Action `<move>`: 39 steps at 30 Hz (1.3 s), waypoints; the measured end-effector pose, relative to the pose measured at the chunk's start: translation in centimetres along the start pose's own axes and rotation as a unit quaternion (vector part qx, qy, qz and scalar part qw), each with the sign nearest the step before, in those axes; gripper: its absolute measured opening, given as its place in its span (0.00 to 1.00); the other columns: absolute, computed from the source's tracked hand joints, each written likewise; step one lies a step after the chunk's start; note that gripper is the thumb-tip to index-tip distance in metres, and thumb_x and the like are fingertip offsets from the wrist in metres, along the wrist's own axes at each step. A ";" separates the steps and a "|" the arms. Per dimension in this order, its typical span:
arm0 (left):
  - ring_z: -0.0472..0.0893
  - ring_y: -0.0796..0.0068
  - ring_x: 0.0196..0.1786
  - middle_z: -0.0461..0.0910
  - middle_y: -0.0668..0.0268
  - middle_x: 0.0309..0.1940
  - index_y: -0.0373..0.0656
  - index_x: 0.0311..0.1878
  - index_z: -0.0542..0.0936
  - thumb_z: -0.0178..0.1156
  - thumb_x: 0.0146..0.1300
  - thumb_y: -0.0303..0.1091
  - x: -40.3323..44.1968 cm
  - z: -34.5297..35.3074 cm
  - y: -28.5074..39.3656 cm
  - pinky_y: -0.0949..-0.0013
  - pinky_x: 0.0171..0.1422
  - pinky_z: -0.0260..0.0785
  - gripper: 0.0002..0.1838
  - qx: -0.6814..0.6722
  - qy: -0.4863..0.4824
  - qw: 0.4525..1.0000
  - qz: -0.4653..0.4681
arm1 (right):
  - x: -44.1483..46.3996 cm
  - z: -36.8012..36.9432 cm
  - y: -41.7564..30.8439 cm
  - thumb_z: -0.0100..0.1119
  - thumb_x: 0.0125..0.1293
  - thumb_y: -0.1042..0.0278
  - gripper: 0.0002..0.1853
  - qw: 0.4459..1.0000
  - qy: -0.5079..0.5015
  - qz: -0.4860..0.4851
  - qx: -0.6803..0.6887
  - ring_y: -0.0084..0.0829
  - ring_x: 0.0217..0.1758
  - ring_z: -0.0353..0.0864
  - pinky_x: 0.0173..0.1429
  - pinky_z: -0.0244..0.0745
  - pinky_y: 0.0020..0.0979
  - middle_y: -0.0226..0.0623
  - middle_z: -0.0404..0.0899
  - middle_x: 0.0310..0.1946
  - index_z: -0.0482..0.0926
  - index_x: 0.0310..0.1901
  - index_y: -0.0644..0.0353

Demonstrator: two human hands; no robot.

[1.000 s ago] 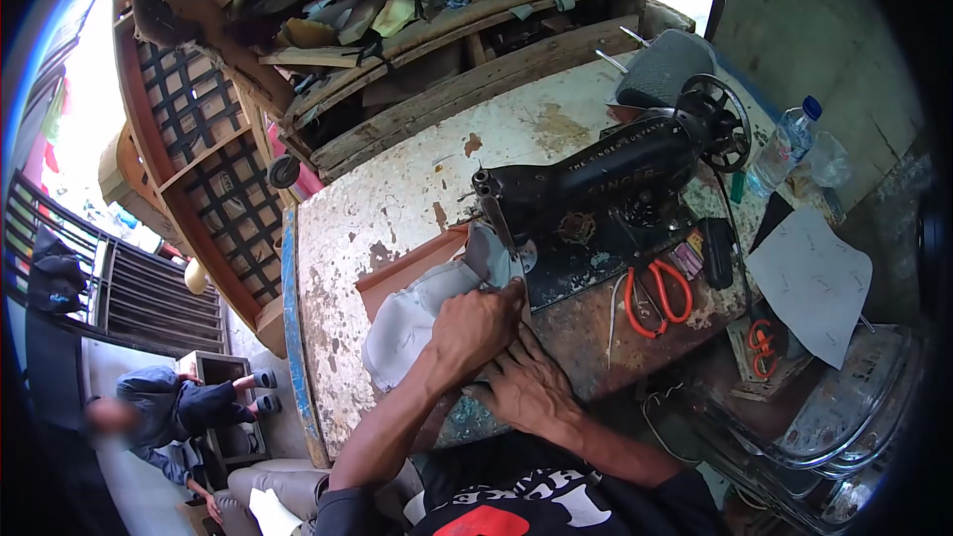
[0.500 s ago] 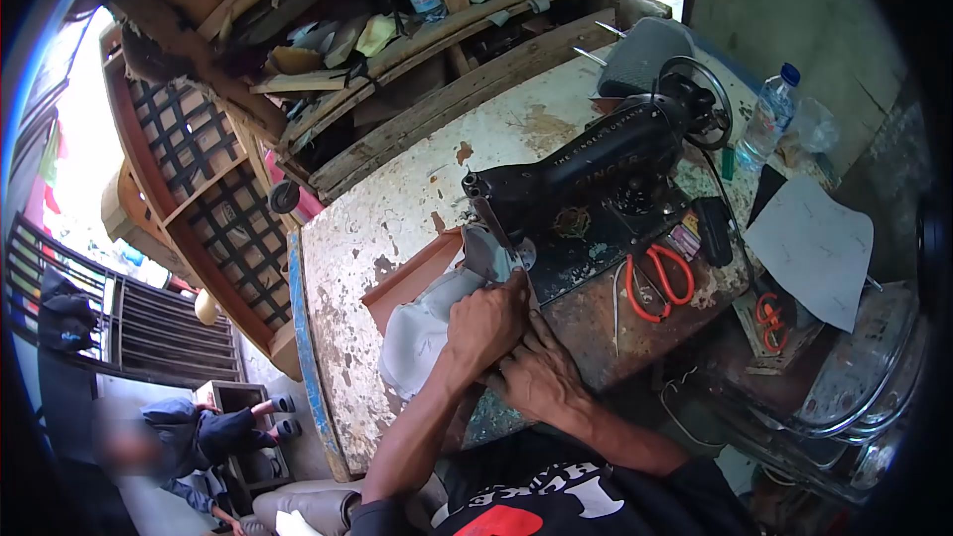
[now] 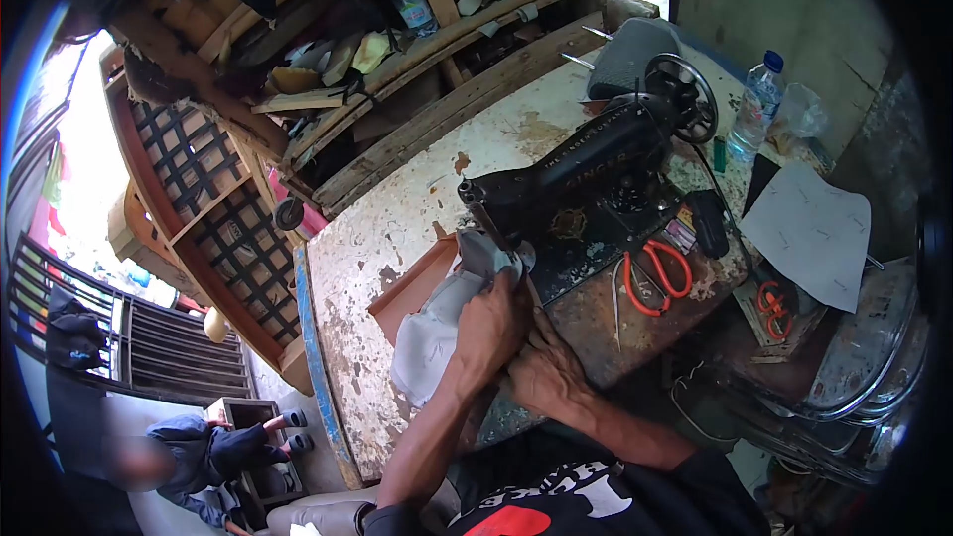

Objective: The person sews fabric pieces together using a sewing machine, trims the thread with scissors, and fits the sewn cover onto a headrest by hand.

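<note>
A black sewing machine stands on the worn work table. A light grey fabric piece with a brown panel lies at its needle end. My left hand is closed on the grey fabric piece, its fingertips close beside the presser area. Just right of it and slightly lower, my right hand rests against the work at the table's front, its fingers stretched out and partly hidden by my left hand. What lies beneath my fingers is hidden.
Orange-handled scissors lie right of the machine's bed, with a second orange pair further right. A water bottle stands behind a pale sheet. Another person sits at lower left.
The view has shifted, so the table and machine sit differently in it. My left hand has tilted more upright at the needle end. My right hand's fingers are now more hidden behind it.
</note>
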State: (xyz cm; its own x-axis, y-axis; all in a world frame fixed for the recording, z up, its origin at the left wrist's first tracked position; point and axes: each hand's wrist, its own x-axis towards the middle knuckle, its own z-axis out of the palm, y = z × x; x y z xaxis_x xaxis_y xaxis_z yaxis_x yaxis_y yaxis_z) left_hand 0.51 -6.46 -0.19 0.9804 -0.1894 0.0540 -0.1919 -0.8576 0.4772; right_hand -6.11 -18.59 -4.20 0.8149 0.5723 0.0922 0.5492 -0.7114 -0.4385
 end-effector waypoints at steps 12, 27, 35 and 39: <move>0.88 0.36 0.43 0.87 0.43 0.40 0.39 0.47 0.84 0.60 0.73 0.37 -0.1 -0.3 1.8 0.39 0.47 0.80 0.11 0.101 -0.045 0.994 -0.007 | 0.4 0.3 0.2 0.59 0.72 0.56 0.35 0.999 0.035 -0.010 0.023 0.58 0.89 0.53 0.93 0.29 0.62 0.57 0.75 0.75 0.74 0.75 0.68; 0.88 0.36 0.43 0.87 0.46 0.43 0.42 0.49 0.84 0.60 0.71 0.32 -0.1 -1.1 2.4 0.41 0.48 0.80 0.09 0.071 -0.066 0.995 0.013 | -1.3 2.0 -0.6 0.68 0.66 0.50 0.27 0.996 0.087 0.000 0.014 0.43 0.70 0.83 0.86 0.58 0.53 0.50 0.90 0.54 0.87 0.60 0.61; 0.87 0.36 0.47 0.87 0.45 0.46 0.43 0.52 0.85 0.61 0.66 0.29 -0.1 -0.2 0.6 0.41 0.51 0.80 0.13 0.050 -0.051 0.997 0.004 | -0.8 0.9 -0.7 0.61 0.72 0.54 0.22 0.998 0.051 -0.004 0.023 0.45 0.66 0.86 0.88 0.51 0.58 0.51 0.91 0.47 0.90 0.55 0.64; 0.89 0.36 0.43 0.88 0.44 0.45 0.42 0.51 0.83 0.63 0.69 0.36 0.1 0.1 0.3 0.41 0.47 0.82 0.12 0.053 -0.043 0.997 0.022 | -0.7 0.5 -0.7 0.61 0.71 0.55 0.22 0.999 0.037 -0.007 0.013 0.42 0.63 0.88 0.88 0.52 0.58 0.50 0.92 0.45 0.90 0.55 0.63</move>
State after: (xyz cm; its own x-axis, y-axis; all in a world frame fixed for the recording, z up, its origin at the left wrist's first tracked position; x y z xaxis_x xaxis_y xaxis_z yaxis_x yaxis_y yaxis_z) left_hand 0.54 -6.83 -0.14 0.9643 -0.2648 -0.0038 -0.2436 -0.8923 0.3800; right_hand -7.13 -18.25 -4.34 0.8197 0.5487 0.1642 0.5557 -0.6924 -0.4603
